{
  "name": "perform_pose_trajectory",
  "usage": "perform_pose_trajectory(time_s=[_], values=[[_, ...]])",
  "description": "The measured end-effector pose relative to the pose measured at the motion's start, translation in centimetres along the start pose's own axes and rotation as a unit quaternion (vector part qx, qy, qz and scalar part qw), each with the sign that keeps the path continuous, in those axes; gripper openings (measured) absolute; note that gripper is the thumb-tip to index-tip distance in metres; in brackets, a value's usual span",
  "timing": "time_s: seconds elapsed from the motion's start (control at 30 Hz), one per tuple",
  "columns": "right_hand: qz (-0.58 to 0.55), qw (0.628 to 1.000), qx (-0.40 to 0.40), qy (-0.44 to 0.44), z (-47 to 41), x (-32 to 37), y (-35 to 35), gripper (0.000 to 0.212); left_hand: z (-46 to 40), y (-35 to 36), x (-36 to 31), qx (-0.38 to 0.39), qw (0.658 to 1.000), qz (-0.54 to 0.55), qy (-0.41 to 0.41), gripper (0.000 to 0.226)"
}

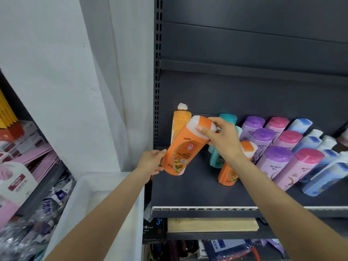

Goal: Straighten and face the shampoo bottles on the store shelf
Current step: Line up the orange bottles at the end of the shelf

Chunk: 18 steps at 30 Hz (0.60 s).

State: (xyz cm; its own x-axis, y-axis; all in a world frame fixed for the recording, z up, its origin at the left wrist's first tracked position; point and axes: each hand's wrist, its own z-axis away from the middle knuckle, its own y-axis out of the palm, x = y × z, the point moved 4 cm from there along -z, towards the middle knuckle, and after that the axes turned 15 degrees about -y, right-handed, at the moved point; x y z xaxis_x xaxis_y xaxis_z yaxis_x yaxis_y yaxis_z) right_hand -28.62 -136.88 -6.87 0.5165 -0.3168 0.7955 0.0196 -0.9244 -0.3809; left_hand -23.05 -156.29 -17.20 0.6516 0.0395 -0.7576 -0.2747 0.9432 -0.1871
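An orange shampoo bottle (183, 147) is tilted above the left end of the dark shelf (188, 193), label facing me. My left hand (151, 162) grips its lower end, and my right hand (219, 137) grips its orange-and-white cap end. Behind it stands a paler orange bottle (178, 123) at the back left. A second orange bottle (232, 170) stands partly hidden by my right forearm, with teal bottles (216, 159) behind it. Rows of purple (273, 161), pink (299, 166) and blue bottles (323, 178) fill the shelf's right side.
The shelf's white front rail (203, 208) runs below the bottles. A slotted upright (157, 72) bounds the shelf on the left. A white bin (105, 187) sits lower left beside a cluttered rack (28, 166). Flat packs (212, 225) lie on the shelf beneath.
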Motion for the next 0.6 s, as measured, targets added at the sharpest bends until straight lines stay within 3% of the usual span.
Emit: perform_pose_trajectory(time_s=[0.1, 0.27, 0.4, 0.6], values=[[0.036, 0.999, 0.027, -0.022, 0.3, -0.5, 1.0, 0.036, 0.4, 0.8, -1.4, 0.007, 0.986, -0.093, 0.135, 0.026], [0.102, 0.992, 0.07, -0.026, 1.5, -2.1, 2.8, 0.047, 1.5, 1.6, -3.2, 0.019, 0.955, -0.161, 0.249, 0.03], [0.132, 0.985, 0.105, -0.017, 1.8, -3.6, 4.3, 0.058, 1.6, 1.4, -3.3, 0.001, 0.943, -0.172, 0.286, 0.03], [0.125, 0.982, 0.142, -0.006, 2.0, -4.6, 5.9, 0.056, 1.0, 1.0, -2.3, -0.021, 0.941, -0.174, 0.289, 0.032]])
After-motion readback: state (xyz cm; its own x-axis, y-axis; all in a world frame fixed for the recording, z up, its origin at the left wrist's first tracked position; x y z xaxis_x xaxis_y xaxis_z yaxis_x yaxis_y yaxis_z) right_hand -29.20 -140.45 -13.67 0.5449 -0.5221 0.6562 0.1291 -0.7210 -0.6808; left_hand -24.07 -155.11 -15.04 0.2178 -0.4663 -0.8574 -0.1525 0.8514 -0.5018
